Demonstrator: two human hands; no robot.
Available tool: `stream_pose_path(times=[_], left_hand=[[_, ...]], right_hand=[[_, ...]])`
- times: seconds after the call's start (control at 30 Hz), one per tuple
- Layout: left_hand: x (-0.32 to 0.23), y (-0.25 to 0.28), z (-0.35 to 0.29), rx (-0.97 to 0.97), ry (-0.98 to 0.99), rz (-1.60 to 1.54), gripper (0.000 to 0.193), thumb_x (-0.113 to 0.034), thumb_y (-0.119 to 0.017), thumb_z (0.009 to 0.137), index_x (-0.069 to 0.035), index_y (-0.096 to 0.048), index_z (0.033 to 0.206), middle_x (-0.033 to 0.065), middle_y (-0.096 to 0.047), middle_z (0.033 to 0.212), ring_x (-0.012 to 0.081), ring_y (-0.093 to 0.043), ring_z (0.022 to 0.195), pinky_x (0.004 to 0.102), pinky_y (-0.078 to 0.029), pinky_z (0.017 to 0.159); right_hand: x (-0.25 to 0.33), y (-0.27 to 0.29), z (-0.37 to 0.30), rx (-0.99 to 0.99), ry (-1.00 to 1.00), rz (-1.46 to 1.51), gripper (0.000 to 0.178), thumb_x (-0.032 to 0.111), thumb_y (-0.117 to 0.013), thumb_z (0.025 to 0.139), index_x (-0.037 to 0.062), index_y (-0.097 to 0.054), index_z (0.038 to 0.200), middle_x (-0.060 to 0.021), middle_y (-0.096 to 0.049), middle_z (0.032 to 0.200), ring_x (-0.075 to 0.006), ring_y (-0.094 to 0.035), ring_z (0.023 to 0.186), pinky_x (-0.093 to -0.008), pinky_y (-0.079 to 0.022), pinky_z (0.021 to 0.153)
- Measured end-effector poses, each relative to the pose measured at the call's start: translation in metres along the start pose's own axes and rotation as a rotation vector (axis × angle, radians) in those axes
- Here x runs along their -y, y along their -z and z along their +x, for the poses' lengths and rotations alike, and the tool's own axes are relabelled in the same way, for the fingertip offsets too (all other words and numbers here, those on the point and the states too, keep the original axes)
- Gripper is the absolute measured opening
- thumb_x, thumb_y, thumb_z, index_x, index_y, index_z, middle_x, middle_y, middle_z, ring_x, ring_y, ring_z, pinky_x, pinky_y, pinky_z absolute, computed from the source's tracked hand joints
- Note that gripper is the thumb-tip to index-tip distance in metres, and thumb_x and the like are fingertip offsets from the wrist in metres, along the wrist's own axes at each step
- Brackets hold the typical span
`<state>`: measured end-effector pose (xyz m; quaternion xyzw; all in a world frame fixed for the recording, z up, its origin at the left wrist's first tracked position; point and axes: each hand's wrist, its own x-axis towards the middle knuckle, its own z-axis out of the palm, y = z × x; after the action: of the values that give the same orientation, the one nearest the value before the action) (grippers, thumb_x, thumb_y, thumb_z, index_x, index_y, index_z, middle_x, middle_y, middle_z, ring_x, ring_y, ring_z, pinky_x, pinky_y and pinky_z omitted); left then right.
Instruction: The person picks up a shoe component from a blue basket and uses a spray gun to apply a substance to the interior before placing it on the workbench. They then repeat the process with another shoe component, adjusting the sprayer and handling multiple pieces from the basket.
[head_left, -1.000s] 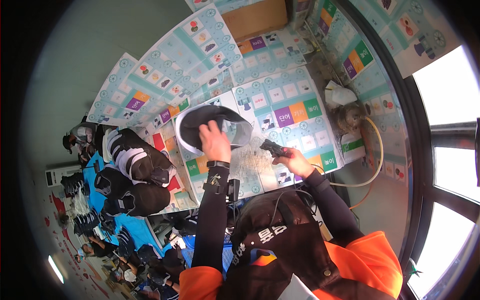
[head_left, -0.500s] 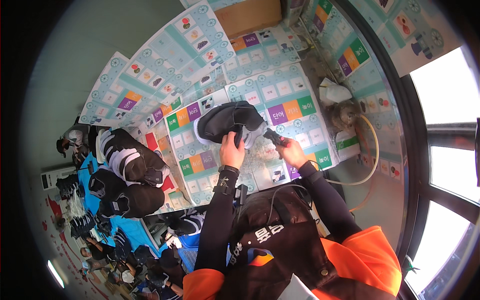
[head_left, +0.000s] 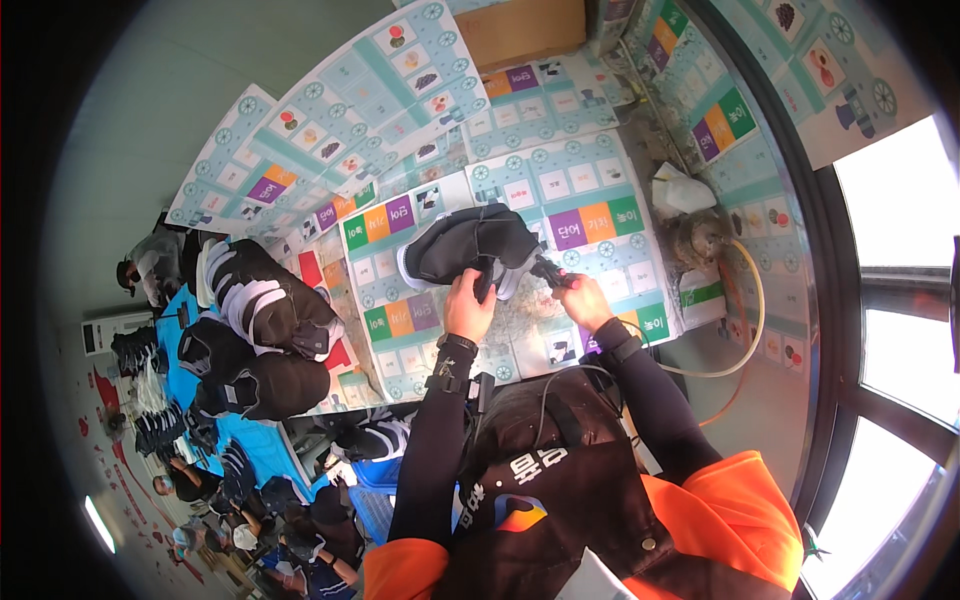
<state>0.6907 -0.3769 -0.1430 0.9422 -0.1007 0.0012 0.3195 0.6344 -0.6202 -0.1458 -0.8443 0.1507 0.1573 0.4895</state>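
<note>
A black shoe [head_left: 462,246] with a pale sole lies tilted over the paper-covered worktable [head_left: 590,185]. My left hand [head_left: 468,308] grips its near side, fingers closed round a dark part at the opening. In my right hand [head_left: 584,302] is a small black spray gun [head_left: 545,271], its front end close to the shoe's right end. Whether the tip touches the shoe I cannot tell. The fingers of that hand are wrapped round the handle, partly hidden.
Several black shoes with pale soles [head_left: 265,310] are piled at the table's left. At the right stand a stained round container [head_left: 703,238], a crumpled white item [head_left: 682,190] and a yellowish hose [head_left: 757,300]. Printed boards [head_left: 330,110] rise behind. People [head_left: 150,265] are farther left.
The spray gun has come nearer to the shoe's right end. My left hand keeps its grip on the shoe. The whole view has shifted slightly.
</note>
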Motion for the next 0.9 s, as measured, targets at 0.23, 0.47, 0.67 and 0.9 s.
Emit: stream_pose_path(times=[0.23, 0.47, 0.67, 0.9], left_hand=[[0.002, 0.000, -0.003, 0.028, 0.008, -0.041, 0.031, -0.017, -0.080, 0.087, -0.006, -0.062, 0.110, 0.0144, -0.070, 0.098, 0.0337, -0.072, 0.083, 0.0445, -0.056, 0.072], [0.010, 0.002, -0.013, 0.043, 0.005, -0.062, 0.033, -0.015, -0.079, 0.089, -0.005, -0.059, 0.114, 0.0158, -0.070, 0.103, 0.0334, -0.073, 0.089, 0.0432, -0.057, 0.077], [0.012, 0.002, -0.016, 0.060, 0.035, -0.094, 0.033, -0.015, -0.079, 0.089, -0.005, -0.059, 0.113, 0.0161, -0.070, 0.104, 0.0346, -0.072, 0.090, 0.0440, -0.056, 0.079], [0.013, 0.002, -0.017, 0.057, 0.023, -0.097, 0.033, -0.014, -0.079, 0.090, -0.004, -0.058, 0.114, 0.0163, -0.070, 0.104, 0.0350, -0.072, 0.091, 0.0440, -0.056, 0.079]], right_hand=[[-0.015, -0.011, 0.007, 0.130, 0.144, -0.169, 0.029, 0.028, -0.058, 0.088, 0.0015, -0.071, 0.088, -0.0290, -0.070, 0.094, -0.0479, -0.068, 0.093, -0.0545, -0.053, 0.085], [-0.018, -0.009, 0.009, 0.247, 0.309, -0.270, 0.032, 0.028, -0.056, 0.088, 0.0009, -0.071, 0.092, -0.0293, -0.070, 0.097, -0.0495, -0.067, 0.096, -0.0552, -0.052, 0.086], [-0.002, -0.010, 0.001, 0.044, -0.066, -0.038, 0.032, 0.029, -0.060, 0.086, -0.0002, -0.072, 0.093, -0.0319, -0.070, 0.098, -0.0513, -0.067, 0.097, -0.0565, -0.053, 0.087], [0.003, -0.007, -0.002, 0.024, -0.051, -0.018, 0.035, 0.030, -0.061, 0.086, -0.0019, -0.072, 0.094, -0.0328, -0.070, 0.098, -0.0521, -0.066, 0.097, -0.0566, -0.053, 0.088]])
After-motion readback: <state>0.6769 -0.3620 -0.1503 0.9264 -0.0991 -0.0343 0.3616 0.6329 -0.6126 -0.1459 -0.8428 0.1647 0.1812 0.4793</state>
